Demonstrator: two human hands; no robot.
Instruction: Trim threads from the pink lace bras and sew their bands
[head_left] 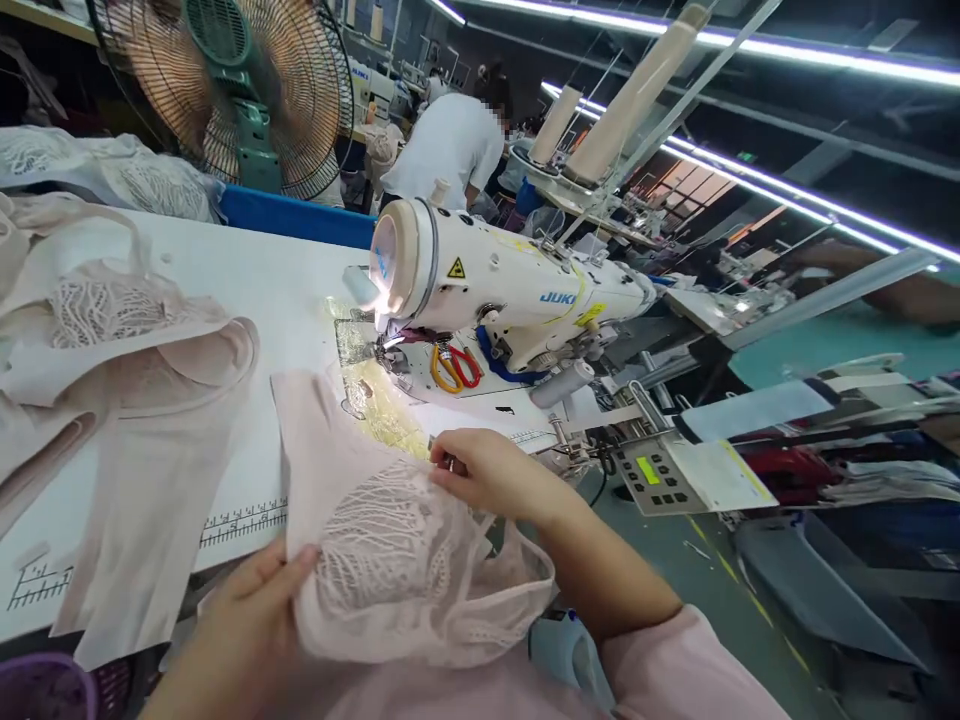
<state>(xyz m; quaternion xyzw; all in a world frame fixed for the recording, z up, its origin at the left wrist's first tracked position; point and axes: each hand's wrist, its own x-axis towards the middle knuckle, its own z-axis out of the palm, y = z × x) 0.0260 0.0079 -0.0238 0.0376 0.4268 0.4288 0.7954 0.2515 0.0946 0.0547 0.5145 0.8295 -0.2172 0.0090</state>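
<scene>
Both my hands hold a pale pink lace garment piece [390, 560] at the near edge of the white sewing table [247, 290]. My left hand [247, 620] grips its lower left edge, fingers curled under the fabric. My right hand [487, 470] pinches its upper right edge. The piece lies just in front of the needle area [386, 345] of a white JUKI sewing machine [510, 285], whose lamp lights the metal plate.
A pile of pink lace pieces [105, 340] lies at the left on the table. Orange-and-red scissors [454, 368] rest under the machine arm. A control panel [656, 475] sits to the right. A green fan [240, 90] and a person in white [450, 145] are behind.
</scene>
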